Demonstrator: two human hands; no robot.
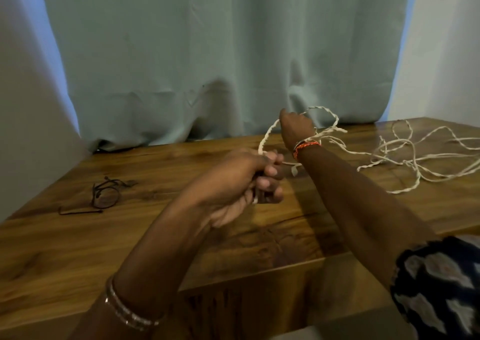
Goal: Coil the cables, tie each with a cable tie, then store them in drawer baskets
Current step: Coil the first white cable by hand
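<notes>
At the desk (78, 248) centre, left hand (244, 181) grips the cord (389, 155); right hand (296, 129), at 1 o'clock, pinches a loop. Light, limp, tangle-prone: hold gathered loops.

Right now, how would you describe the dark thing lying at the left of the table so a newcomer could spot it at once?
Start at the wooden table in front of the pale green curtain. On its left side, away from both hands, lies a thin dark cord, partly looped into a small ring with loose ends. Unlike the long white twisted cable spread at the right, it is short, black and untouched.
</notes>
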